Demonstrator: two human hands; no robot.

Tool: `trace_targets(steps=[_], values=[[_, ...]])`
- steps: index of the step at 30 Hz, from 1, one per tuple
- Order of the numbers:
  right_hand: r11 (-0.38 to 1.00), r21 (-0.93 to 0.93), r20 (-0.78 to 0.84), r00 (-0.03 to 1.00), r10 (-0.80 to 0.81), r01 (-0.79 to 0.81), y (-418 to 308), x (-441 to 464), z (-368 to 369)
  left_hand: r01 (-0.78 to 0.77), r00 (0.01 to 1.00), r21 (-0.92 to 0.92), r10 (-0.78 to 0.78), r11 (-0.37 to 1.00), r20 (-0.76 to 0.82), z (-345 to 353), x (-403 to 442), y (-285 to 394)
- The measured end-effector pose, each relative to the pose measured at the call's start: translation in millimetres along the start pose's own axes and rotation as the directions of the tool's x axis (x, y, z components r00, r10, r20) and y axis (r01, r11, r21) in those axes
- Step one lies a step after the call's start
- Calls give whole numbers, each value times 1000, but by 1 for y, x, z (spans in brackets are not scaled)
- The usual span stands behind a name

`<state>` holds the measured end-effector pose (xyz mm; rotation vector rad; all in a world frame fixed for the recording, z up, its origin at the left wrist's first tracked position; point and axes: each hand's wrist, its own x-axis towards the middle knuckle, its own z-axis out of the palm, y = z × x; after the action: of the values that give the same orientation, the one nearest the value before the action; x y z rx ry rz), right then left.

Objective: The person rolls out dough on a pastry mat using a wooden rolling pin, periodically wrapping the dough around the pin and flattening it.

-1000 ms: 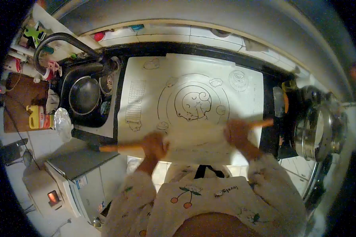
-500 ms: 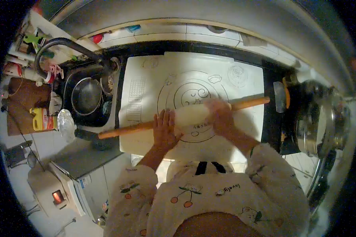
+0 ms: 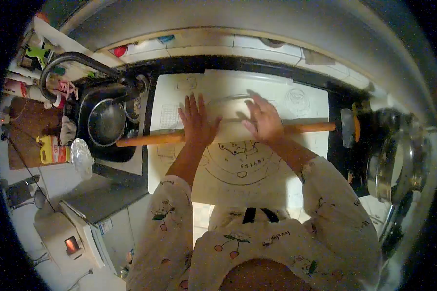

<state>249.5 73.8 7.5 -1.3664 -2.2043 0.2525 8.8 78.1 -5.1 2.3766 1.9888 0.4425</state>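
Note:
A long wooden rolling pin (image 3: 310,127) lies crosswise over a white printed mat (image 3: 170,162), its left end a little lower in view. Pale dough (image 3: 232,130) covers the pin's middle and hides part of the mat's drawing. My left hand (image 3: 198,121) rests on the left part of the pin, palm down with its fingers spread forward. To the right, my right hand (image 3: 266,119) lies over the pin beside the dough, fingers apart and thumb pointing inward. Neither hand is wrapped around the pin. How far the dough extends under the hands is hard to make out.
On the left is a black sink (image 3: 94,150) with a round strainer (image 3: 106,122) under a dark curved faucet (image 3: 77,57). A foil-covered thing (image 3: 82,157) and a yellow jug (image 3: 46,149) stand near it. A metal pot (image 3: 384,169) is at the right.
Both hands have moved forward, away from my body, and the dough-covered pin has rolled forward with them. More of the mat's lower drawing shows, while its upper drawing is covered.

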Motion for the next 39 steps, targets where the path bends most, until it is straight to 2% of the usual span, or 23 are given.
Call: trace_targets(steps=[1,3,4,6,8,10,12,13,15,16,17,18,20,21,23,24,25,28,29,32,34,37,39], values=[[998,-26,-23,998,56,-56,2,15,2,22,998,36,-20,999,-61,13,6,-3],[982,-66,0,984,178,-178,8,17,3,-65,998,99,63,993,28,9,1,5],[988,-90,67,989,135,-128,6,4,-1,-110,992,130,100,985,79,4,-9,8],[993,-119,204,978,40,-16,-21,-37,-17,-163,973,20,157,986,168,-18,-59,23],[998,-45,161,986,-45,53,-41,-92,-26,-196,941,22,181,980,284,-27,-117,33],[998,66,232,972,-35,20,-36,-126,-22,-144,932,-139,182,980,315,-31,-182,48],[989,125,177,980,-94,72,-23,-107,-16,-178,952,-225,225,958,206,-25,-195,53],[980,128,85,983,-164,152,-11,-64,-10,-193,960,-264,237,945,148,-24,-203,58],[998,-19,-107,992,-69,68,-17,-12,-7,-121,959,-220,171,968,228,-31,-173,71],[998,8,-53,996,-69,70,4,6,13,-85,955,-197,136,977,263,-34,-160,78],[997,34,2,998,-69,69,22,19,33,-145,959,-131,172,981,225,-35,-163,84],[1000,13,149,989,-3,1,10,34,19,-130,946,-128,162,983,282,-36,-173,86],[990,-64,414,899,144,-129,-10,54,-7,-116,907,-120,154,986,391,-31,-211,86],[996,-60,435,896,89,-70,0,56,2,-39,915,-206,118,978,386,-30,-228,85],[997,-47,478,878,-29,59,20,56,20,-102,937,-164,151,981,316,-29,-246,84],[999,-37,463,886,-13,34,22,56,25,-135,945,-140,170,981,280,-29,-250,83],[1000,-28,443,897,7,6,25,56,30,-139,945,-197,190,970,267,-26,-248,79],[999,48,321,947,-6,-11,36,62,31,-56,852,-317,211,947,479,-24,-240,67],[997,82,269,963,-23,1,44,64,32,-70,852,-307,217,949,477,-26,-239,65],[971,209,199,977,76,-118,100,49,38,-89,867,-301,222,949,447,-42,-245,62],[970,-46,28,970,240,-239,113,17,16,-92,899,-340,225,936,375,-50,-249,60],[865,25,141,858,494,-501,115,-39,4,-112,797,-236,229,965,558,-66,-234,63],[839,80,240,828,507,-538,71,-51,-17,-162,829,-222,255,961,497,-60,-224,60]])
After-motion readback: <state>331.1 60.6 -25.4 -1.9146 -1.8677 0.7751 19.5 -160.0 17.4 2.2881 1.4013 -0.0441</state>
